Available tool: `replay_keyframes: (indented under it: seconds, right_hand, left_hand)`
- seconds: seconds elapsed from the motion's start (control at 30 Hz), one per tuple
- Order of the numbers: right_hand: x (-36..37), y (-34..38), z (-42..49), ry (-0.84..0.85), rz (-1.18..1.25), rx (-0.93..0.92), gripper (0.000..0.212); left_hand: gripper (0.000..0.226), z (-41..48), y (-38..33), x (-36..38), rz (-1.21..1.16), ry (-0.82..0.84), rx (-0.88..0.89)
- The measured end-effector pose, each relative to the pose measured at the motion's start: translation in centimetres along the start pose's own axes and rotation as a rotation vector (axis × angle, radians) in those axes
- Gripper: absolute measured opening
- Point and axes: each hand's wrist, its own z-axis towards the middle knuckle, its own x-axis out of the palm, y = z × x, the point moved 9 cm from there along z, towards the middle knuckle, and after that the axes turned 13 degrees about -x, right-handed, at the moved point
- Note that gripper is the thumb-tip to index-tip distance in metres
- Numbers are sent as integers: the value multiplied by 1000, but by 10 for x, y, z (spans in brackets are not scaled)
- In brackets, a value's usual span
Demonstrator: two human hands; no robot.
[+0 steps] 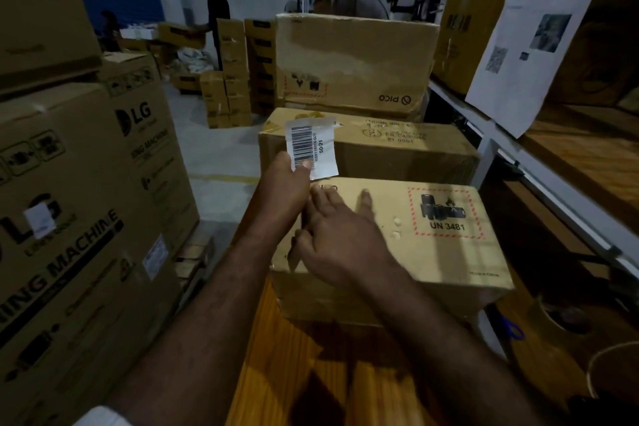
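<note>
A cardboard box [432,252] with a red-dashed UN 3481 battery mark lies on a wooden surface [311,373] in front of me. My left hand [283,190] pinches a white barcode label [311,149] and holds it up above the box's far left corner. My right hand [345,235] rests on the box's top near its left edge, fingers spread and fairly straight. The right hand's lower fingers touch a pale strip at the box's left edge; I cannot tell what that strip is.
Two more cartons [366,145] [356,59] stand behind the box. Large LG washing-machine cartons [86,201] wall the left side. A white shelf frame [491,135] with cartons and hanging paper sheets [525,38] runs along the right. A person [214,10] works at far boxes.
</note>
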Motion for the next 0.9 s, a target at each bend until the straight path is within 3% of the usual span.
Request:
replay_keyframes:
  seconds: [0.17,0.47,0.7,0.9]
  right_hand:
    - [-3,40,-46,-61,25,-70,71]
    - [-10,-19,-53,-35,-26,158,67]
    - [-1,-12,-2,-32,-63,105,70]
    - [0,45,-42,-60,-71,1,78]
  left_hand:
    - [11,-2,3,-4,10,-42,-4]
    - [20,-10,-4,1,-42,3,23]
    - [16,-7,-2,1,-9,-2,41]
    - [18,-1,-1,-2,-19,-57,22]
